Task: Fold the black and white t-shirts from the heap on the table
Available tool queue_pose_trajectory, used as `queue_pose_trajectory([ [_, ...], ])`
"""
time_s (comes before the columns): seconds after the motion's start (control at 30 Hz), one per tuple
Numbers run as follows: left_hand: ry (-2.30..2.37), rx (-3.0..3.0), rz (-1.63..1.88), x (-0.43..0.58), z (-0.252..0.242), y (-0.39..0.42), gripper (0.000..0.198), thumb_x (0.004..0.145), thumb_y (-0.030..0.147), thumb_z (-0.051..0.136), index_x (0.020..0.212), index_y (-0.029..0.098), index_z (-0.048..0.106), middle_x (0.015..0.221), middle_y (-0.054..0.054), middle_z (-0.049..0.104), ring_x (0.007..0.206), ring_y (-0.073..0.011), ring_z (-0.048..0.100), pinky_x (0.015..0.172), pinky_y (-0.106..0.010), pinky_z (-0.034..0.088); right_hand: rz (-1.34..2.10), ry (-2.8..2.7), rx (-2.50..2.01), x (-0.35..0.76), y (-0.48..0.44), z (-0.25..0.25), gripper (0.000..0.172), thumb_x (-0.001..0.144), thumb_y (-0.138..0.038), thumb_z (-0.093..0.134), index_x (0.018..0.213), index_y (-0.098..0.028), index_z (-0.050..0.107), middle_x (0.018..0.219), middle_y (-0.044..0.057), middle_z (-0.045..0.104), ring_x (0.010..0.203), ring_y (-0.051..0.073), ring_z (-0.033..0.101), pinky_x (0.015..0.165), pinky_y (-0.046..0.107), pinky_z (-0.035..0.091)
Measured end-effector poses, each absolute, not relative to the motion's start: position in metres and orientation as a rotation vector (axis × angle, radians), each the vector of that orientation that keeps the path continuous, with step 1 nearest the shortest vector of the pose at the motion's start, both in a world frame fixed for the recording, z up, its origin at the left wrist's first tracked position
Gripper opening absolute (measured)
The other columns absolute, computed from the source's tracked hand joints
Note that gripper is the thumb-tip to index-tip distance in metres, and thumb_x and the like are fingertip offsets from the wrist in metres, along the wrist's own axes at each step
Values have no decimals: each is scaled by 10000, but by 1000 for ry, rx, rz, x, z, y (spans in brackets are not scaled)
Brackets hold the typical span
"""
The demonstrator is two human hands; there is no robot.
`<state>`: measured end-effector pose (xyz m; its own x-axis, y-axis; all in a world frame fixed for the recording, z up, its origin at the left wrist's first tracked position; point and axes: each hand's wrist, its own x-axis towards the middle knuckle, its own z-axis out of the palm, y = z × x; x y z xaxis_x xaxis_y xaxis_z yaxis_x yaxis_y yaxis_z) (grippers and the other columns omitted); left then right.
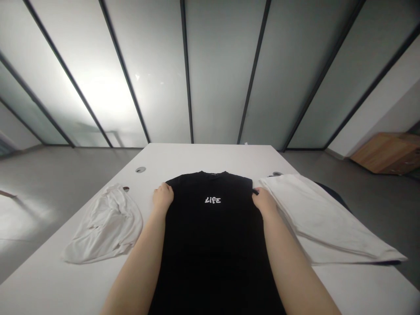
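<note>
A black T-shirt (211, 236) with a small white "LIFE" print lies flat and front up along the middle of the white table (210, 157), its collar pointing away from me. My left hand (163, 197) grips the shirt's left edge just below the shoulder. My right hand (264, 202) holds the opposite edge, with its fingers curled over the cloth. Both forearms lie over the table, and the right one is close to a folded white garment (328, 218). The shirt's sleeves are hidden or folded under.
A crumpled white garment (105, 225) lies on the table left of the shirt. Round cable grommets (140, 169) are set in the tabletop. Beyond the table stand frosted glass walls (219, 74), with a wooden cabinet (389, 153) at far right above a grey floor.
</note>
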<state>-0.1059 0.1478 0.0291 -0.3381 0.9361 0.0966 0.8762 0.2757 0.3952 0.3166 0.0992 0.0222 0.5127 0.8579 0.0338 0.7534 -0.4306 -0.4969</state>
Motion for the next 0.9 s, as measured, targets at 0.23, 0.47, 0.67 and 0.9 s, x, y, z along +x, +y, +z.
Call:
queue_pose_trajectory([
  [0.23, 2330, 1448, 748, -130, 29, 154, 463, 891, 175, 557, 1354, 184, 575, 999, -131, 799, 902, -306, 779, 816, -408, 575, 214, -999, -2235, 326, 99, 46, 441, 976, -280, 421, 1337, -128, 622, 1135, 210, 741, 1065, 334, 703, 927, 415, 510],
  [0.47, 2333, 1550, 673, -132, 37, 143, 324, 811, 215, 578, 1073, 183, 766, 1060, -178, 775, 1128, -375, 714, 953, -473, 553, 197, -952, -2237, 330, 92, 50, 504, 959, -204, 418, 1453, -110, 457, 1075, 197, 702, 978, 329, 697, 861, 408, 494],
  [0.67, 2451, 1979, 722, -72, 48, 129, 416, 938, 262, 508, 1283, 156, 715, 1360, -212, 636, 1300, -385, 578, 1074, -498, 484, -72, -1261, -2072, 298, 96, 63, 426, 948, -231, 493, 1339, -114, 615, 1302, 240, 643, 1271, 370, 572, 1115, 489, 394],
  [0.9, 1944, 2358, 430, -25, 17, 118, 461, 1033, 361, 494, 1440, 186, 623, 1560, -148, 579, 1461, -325, 507, 1230, -468, 374, 231, -1950, -1977, 208, 87, 26, 457, 1029, -333, 494, 1415, -167, 674, 1511, 176, 605, 1403, 356, 532, 1190, 455, 359],
])
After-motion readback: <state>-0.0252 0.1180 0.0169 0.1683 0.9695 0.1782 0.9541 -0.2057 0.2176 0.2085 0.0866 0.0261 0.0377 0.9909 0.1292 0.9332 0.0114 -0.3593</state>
